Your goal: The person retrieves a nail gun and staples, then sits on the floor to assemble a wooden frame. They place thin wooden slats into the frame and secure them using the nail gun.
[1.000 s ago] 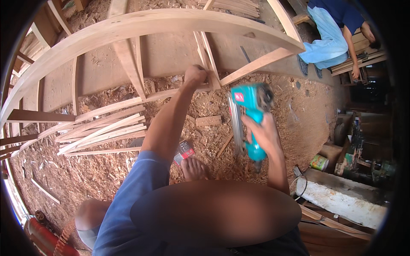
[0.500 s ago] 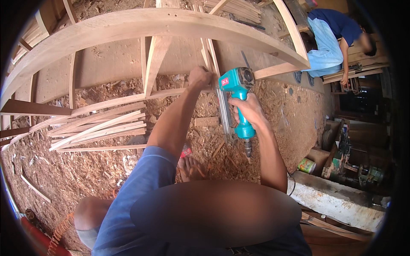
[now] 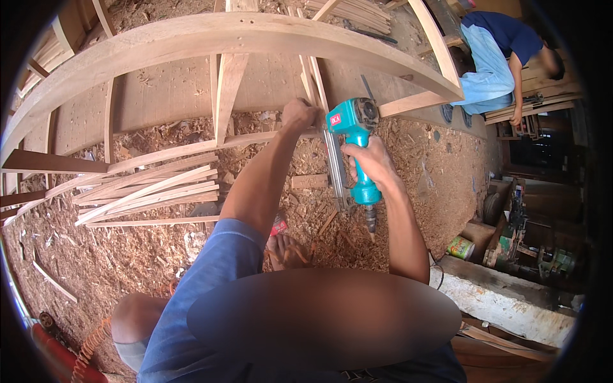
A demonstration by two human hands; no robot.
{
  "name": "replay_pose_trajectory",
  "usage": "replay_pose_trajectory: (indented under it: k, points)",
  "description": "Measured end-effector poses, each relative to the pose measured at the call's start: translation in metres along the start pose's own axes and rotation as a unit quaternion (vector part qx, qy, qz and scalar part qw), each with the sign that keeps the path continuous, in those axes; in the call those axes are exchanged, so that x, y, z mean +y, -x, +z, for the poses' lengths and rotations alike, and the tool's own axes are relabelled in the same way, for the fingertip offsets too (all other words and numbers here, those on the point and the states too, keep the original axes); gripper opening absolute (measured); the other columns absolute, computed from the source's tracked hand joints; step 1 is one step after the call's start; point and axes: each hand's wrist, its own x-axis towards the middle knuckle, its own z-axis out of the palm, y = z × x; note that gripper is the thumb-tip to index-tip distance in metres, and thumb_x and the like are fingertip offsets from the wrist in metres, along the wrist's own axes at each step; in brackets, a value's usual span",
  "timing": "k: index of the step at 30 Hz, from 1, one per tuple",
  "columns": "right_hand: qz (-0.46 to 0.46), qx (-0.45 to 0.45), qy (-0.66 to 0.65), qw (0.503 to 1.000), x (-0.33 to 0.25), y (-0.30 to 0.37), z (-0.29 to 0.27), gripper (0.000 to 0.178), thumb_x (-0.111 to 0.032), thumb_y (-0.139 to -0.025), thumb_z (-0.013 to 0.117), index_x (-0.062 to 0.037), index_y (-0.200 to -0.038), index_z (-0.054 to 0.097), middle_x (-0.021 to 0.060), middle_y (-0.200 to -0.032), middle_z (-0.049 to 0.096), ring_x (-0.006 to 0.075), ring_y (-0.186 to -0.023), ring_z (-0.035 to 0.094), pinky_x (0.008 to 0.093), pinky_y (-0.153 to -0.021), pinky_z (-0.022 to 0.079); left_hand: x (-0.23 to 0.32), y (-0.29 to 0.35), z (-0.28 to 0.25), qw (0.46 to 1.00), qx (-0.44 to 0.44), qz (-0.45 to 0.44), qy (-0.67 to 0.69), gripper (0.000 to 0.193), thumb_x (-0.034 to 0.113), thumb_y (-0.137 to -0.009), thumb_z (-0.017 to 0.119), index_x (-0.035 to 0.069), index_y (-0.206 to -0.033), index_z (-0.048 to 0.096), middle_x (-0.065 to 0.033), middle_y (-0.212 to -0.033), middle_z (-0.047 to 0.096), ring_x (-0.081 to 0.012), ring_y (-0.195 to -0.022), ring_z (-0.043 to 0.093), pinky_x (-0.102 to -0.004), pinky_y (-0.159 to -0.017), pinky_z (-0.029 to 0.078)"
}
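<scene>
The nail gun [image 3: 359,133] was held by its handle, wrapped in the right hand [image 3: 371,161]. Just left of it, the left hand [image 3: 299,115] was curled at the lower end of a slat [image 3: 318,83], by the curved lower rail [image 3: 246,138]; whether the wood was gripped could not be told. The step was judged to be nailing that joint: the tool's nose was near it, contact being unclear. A steady slat and fingers kept clear of the nose seemed called for. Farther out, right of and below the right hand, a can [image 3: 460,247] was seen, its contents hidden.
</scene>
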Motion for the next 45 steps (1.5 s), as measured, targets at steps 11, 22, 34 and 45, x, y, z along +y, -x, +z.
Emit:
replay_pose_trajectory:
  k: [11,22,34,45]
  points:
    - [0.003,-0.005,0.034,0.999,-0.002,-0.002,0.000,0.015,-0.017,-0.088,0.068,-0.0069,-0.080,0.060,0.0018,-0.061,0.056,0.0130,-0.047,0.056,0.0299,-0.043,0.044,0.001,-0.001,0.000,1.000,-0.012,-0.003,0.003,0.043,0.033,-0.076,0.082,-0.001,-0.102,0.072,-0.0124,-0.088,0.076,-0.0203,-0.082,0.074,-0.0323,-0.077,0.057]
    - [-0.017,0.026,-0.042,0.999,0.009,0.036,-0.014,0.022,-0.022,-0.089,0.069,-0.0015,-0.084,0.063,0.0034,-0.061,0.059,0.0133,-0.047,0.056,0.0308,-0.045,0.045,0.000,0.001,-0.003,1.000,-0.017,-0.006,0.009,0.038,0.038,-0.079,0.075,0.005,-0.100,0.077,-0.0158,-0.098,0.076,-0.0298,-0.098,0.072,-0.0378,-0.088,0.055]
    - [0.061,0.116,-0.134,0.982,0.167,0.156,-0.001,0.028,-0.023,-0.090,0.071,-0.0021,-0.073,0.064,0.0031,-0.054,0.058,0.0138,-0.045,0.055,0.0319,-0.046,0.042,0.021,0.103,0.027,1.000,-0.012,0.009,-0.025,0.056,0.049,-0.094,0.064,-0.005,-0.110,0.065,-0.0264,-0.092,0.072,-0.0357,-0.085,0.072,-0.0454,-0.080,0.057]
    - [0.043,0.151,-0.213,0.964,0.206,0.169,0.006,0.027,-0.019,-0.089,0.071,-0.0005,-0.070,0.064,0.0046,-0.053,0.059,0.0154,-0.044,0.058,0.0326,-0.046,0.044,0.007,0.110,0.046,0.938,-0.020,-0.113,0.327,0.037,0.029,-0.091,0.072,-0.006,-0.102,0.069,-0.0184,-0.082,0.072,-0.0236,-0.068,0.072,-0.0343,-0.057,0.059]
